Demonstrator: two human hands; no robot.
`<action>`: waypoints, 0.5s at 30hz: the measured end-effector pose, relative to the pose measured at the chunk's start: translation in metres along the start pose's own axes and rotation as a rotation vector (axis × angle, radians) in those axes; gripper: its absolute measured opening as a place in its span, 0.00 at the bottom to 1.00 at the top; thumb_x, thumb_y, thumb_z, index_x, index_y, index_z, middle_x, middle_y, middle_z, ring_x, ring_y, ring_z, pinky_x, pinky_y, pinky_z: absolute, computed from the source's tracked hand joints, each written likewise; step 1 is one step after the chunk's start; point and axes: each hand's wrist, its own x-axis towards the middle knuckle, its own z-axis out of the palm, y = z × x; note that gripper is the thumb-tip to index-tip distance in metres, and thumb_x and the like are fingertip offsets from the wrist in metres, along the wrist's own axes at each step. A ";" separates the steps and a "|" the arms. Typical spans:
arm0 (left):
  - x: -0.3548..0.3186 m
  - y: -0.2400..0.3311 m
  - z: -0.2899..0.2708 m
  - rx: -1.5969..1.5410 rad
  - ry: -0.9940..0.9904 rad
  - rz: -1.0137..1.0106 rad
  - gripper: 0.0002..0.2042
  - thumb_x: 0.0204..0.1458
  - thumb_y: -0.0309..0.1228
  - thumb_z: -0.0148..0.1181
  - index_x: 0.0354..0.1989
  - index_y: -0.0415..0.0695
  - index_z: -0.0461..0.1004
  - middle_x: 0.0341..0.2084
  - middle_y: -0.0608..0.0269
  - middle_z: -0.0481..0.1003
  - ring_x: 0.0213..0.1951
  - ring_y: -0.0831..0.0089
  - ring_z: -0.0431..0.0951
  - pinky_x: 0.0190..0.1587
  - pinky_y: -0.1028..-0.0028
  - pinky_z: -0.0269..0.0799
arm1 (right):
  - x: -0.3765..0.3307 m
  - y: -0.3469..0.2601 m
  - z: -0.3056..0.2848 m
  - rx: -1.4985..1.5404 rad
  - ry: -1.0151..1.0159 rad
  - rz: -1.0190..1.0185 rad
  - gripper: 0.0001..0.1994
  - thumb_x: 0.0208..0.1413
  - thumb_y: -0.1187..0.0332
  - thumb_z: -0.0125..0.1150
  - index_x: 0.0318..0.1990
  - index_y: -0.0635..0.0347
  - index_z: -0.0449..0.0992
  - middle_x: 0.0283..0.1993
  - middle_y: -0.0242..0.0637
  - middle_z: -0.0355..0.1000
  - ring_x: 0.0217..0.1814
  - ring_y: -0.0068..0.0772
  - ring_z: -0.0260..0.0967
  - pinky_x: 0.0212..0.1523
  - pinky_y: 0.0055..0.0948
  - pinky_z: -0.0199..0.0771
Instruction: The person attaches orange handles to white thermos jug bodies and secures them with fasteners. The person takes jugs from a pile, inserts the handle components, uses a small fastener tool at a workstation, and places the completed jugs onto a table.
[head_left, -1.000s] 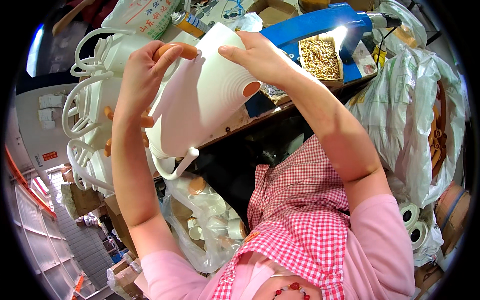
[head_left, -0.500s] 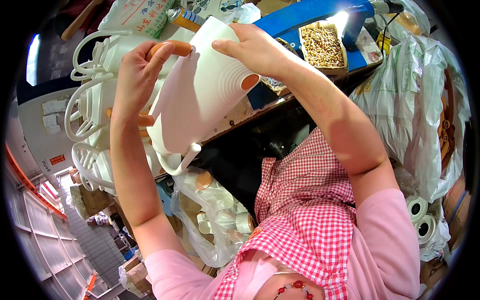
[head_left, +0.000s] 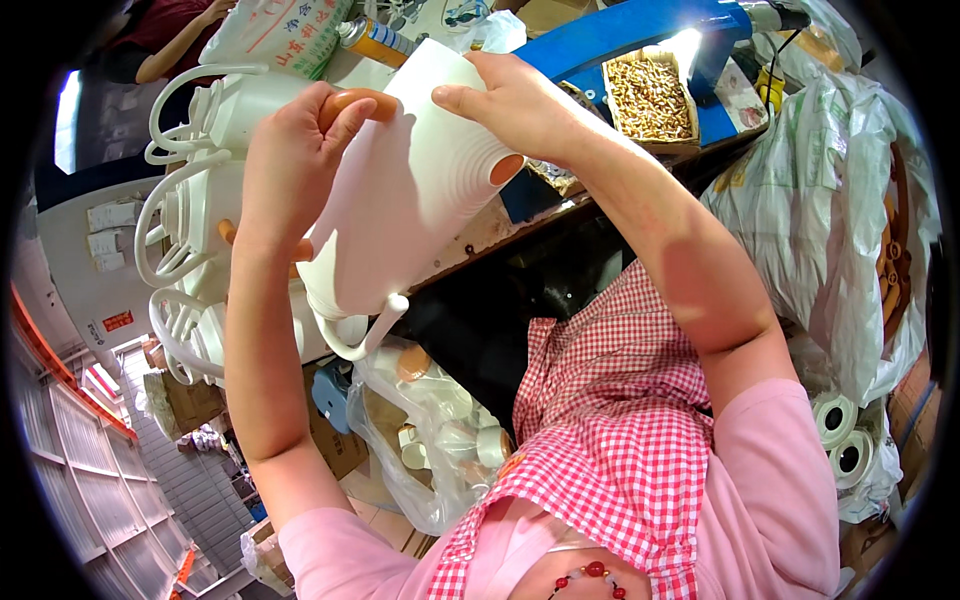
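Observation:
A white plastic vessel point(head_left: 385, 215) with ringed ridges, an orange-brown round patch point(head_left: 507, 169) and a curved white tube point(head_left: 372, 336) lies tilted in front of me. My left hand point(head_left: 293, 150) is closed around an orange-brown peg-shaped handle point(head_left: 368, 102), whose end meets the vessel's wall. My right hand point(head_left: 515, 105) grips the vessel's far end, its thumb lying on the near face and the other fingers mostly hidden behind. Whether the handle is fixed to the wall cannot be made out.
Similar white vessels point(head_left: 205, 245) with looped tubes are stacked at the left. A box of small brass-coloured fasteners point(head_left: 652, 97) stands by a blue machine arm point(head_left: 620, 38). Below is a plastic bag point(head_left: 400, 490) of white and tan parts. Another person's arm point(head_left: 185, 45) shows at upper left.
The vessel and both hands have shifted slightly right. My left hand has rolled a little around the handle. At upper left, the other person's arm has moved.

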 end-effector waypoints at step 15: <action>-0.003 -0.003 0.008 0.039 0.069 0.039 0.18 0.61 0.46 0.59 0.38 0.41 0.77 0.27 0.50 0.80 0.30 0.54 0.79 0.35 0.61 0.73 | -0.004 -0.007 -0.003 0.024 -0.046 0.035 0.26 0.62 0.55 0.57 0.60 0.65 0.70 0.52 0.49 0.74 0.48 0.47 0.79 0.22 0.36 0.85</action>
